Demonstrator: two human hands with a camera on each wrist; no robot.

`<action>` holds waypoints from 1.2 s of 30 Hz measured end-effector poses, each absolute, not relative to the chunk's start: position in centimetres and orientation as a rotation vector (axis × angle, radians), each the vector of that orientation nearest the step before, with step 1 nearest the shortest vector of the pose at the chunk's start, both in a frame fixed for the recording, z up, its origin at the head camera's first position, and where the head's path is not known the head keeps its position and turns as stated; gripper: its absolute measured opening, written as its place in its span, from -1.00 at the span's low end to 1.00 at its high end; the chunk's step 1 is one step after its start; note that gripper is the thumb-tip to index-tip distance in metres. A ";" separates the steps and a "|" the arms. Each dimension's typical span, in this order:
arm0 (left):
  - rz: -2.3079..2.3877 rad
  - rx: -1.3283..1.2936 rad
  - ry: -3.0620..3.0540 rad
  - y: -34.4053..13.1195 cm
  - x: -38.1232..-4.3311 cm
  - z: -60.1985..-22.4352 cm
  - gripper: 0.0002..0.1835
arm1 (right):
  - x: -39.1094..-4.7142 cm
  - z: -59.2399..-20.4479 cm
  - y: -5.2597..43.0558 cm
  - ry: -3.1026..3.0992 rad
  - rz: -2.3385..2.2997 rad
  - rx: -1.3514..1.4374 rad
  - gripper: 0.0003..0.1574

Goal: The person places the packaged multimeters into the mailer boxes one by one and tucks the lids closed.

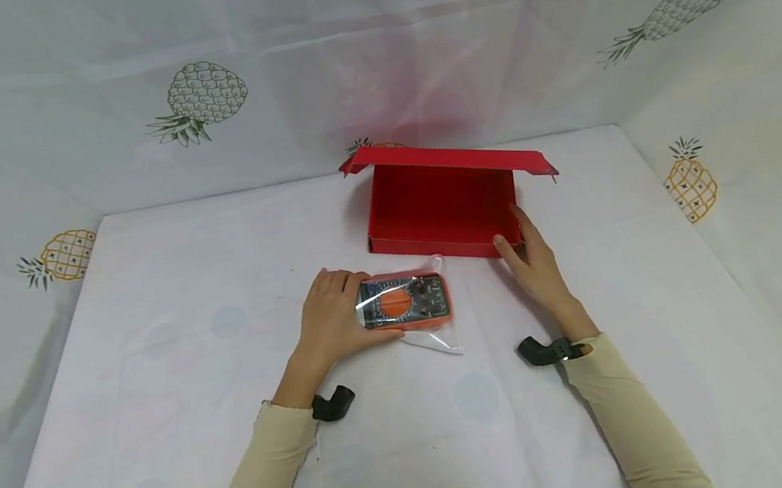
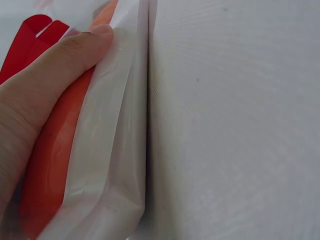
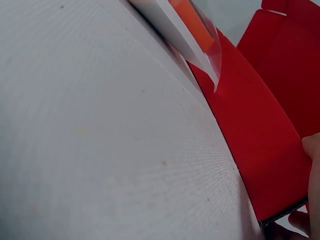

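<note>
An orange and black multimeter [image 1: 405, 302] in a clear plastic bag [image 1: 432, 342] lies on the table, dial facing up. My left hand [image 1: 336, 316] grips its left end, the thumb along the near side; the left wrist view has that thumb [image 2: 75, 52] against the orange casing through the bag. Behind it stands a red cardboard box [image 1: 437, 246], its lid [image 1: 449, 155] raised and the inside bare. With my right hand [image 1: 535, 265] I hold the box's front right corner, thumb at the front edge and fingers along the right side. Those fingers are partly cut off in the right wrist view.
A white cloth covers the table [image 1: 186, 443]. Behind and at both sides hangs a pale curtain [image 1: 452, 41] with printed pineapples. Each wrist wears a black strap mount, such as the right wrist mount [image 1: 545, 351].
</note>
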State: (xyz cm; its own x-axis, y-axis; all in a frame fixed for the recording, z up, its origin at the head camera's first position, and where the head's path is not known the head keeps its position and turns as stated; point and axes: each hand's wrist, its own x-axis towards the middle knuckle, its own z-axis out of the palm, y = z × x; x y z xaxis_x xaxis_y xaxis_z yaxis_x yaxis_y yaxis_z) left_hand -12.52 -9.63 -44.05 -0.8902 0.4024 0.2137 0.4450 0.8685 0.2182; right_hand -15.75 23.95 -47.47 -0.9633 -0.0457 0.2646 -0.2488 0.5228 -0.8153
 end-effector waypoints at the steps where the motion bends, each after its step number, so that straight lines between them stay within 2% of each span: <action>1: -0.395 -0.657 -2.880 -9.6 -12.5 -44.1 -0.01 | -15.8 -47.4 23.9 -2.552 1.415 0.250 -0.16; 36: -0.487 -0.639 -2.768 -9.4 -12.2 -43.6 -0.04 | -15.7 -47.6 24.0 -2.541 1.436 0.253 -0.15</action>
State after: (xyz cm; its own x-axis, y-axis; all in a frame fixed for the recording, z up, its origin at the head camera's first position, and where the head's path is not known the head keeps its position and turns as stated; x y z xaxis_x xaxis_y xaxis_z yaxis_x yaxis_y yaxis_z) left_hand -12.22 -9.43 -43.55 -0.8699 0.3754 0.3200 0.4620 0.8472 0.2623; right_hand -15.75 24.02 -47.63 -0.9630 -0.0451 0.2658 -0.2509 0.5104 -0.8225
